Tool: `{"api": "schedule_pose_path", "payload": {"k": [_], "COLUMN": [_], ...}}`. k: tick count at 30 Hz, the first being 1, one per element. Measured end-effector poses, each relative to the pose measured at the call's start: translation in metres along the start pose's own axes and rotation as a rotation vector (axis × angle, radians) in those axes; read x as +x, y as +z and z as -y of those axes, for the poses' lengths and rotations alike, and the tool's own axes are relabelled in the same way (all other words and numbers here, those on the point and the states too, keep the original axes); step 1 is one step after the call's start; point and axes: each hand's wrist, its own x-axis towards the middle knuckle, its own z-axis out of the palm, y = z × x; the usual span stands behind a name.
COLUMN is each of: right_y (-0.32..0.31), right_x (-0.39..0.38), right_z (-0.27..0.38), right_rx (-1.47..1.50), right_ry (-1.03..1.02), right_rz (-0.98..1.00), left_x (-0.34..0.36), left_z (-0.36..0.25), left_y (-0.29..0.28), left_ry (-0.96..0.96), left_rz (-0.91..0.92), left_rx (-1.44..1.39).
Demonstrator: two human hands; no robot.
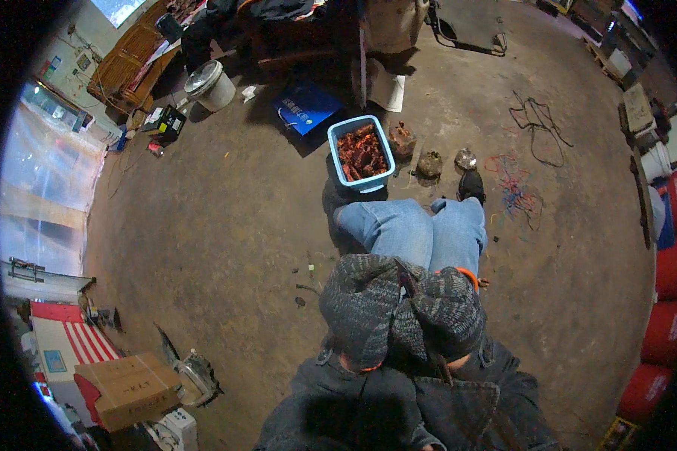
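A tub (pixel 361 152) of scraps sits on the floor (pixel 226 225) ahead of the seated person's knees (pixel 417 233), a bucket (pixel 210 85) far left, tangled wires (pixel 515 188) to the right.

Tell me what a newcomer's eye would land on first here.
First, the blue tub of reddish-orange pieces on the bare floor, just beyond the person's jeans-clad knees. Next, the two hands in dark knitted gloves, left hand and right hand, pressed together low in the middle. To the right of the tub lies a tangle of coloured wires.
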Motion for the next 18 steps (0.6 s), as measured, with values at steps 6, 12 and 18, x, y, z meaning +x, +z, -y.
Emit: {"api": "schedule_pose_path", "payload": {"k": [6,12,18], "right_y": [0.003,0.016,0.012], "right_x": [-0.012,-0.02,-0.019], "right_z": [0.012,0.002,0.001], "right_rx": [-0.424,-0.334,-0.13], "right_ry": [0.197,0.094,0.172], "right_rz": [0.192,-0.014,0.008], "left_x": [-0.002,-0.003,-0.005], "left_z": [0.002,0.005,0.005], "left_y": [0.003,0.002,0.001], "left_ry": [-0.036,-0.032,-0.093], "left_rz": [-0.024,-0.038,-0.018], "left_rx": [-0.056,-0.027,-0.105]}}
